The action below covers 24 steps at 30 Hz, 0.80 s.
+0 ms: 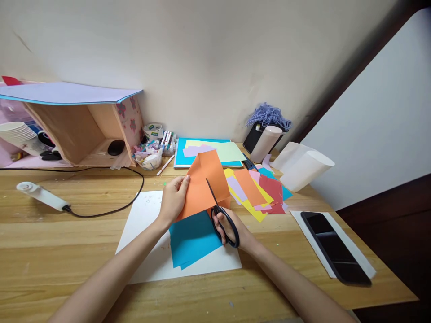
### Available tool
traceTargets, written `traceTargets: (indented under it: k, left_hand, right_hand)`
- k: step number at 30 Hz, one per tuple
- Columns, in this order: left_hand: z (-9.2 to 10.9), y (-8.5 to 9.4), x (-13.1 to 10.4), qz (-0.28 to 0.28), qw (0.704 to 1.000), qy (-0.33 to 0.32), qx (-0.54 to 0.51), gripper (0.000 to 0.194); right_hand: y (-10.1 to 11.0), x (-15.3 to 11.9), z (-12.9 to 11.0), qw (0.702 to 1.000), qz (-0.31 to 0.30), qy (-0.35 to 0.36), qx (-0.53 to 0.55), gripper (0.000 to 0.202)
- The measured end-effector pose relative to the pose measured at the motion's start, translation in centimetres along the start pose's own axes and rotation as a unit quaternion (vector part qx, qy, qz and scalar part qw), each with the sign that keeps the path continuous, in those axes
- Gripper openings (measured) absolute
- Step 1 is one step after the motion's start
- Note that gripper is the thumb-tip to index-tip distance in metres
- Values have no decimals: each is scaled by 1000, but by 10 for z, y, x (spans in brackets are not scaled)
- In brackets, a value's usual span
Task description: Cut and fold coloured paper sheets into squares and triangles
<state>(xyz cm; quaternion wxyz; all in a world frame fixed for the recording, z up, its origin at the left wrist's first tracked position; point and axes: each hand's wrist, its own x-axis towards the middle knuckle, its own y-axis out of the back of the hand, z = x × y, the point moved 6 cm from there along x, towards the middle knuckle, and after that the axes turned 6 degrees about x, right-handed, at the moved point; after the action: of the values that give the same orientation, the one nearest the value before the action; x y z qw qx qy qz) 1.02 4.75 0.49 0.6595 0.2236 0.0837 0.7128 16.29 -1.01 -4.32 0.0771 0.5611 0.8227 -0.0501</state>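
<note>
My left hand [174, 197] is closed on the left edge of an orange sheet of paper [202, 188], which is raised above the table. In my right hand [230, 226] are black-handled scissors [232, 229], with fingers through the loops. One scissor blade lies across the front of the orange sheet and points up and left; the other blade is hidden behind the paper. Below are teal sheets [195, 242] on a large white sheet [144, 233].
Coloured paper pieces [251, 188] lie right of my hands, with a phone [336, 246] farther right. Behind stand a paper stack [232, 150], a tub of scraps [150, 159], a box [129, 125] and white rolls [303, 170]. A corded white device [43, 195] is at left.
</note>
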Motion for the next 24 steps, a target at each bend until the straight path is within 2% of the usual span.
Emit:
traceTargets:
  k: [8,24]
  left_hand:
    - [-1,-5,0,-18,1000,0,2,35]
    - [-1,-7,-2,-13,1000,2,6,35]
  right_hand:
    - [-3,1,9,998,-40,-6,51,67]
    - [1,3,9,1000,0,-2,27,59]
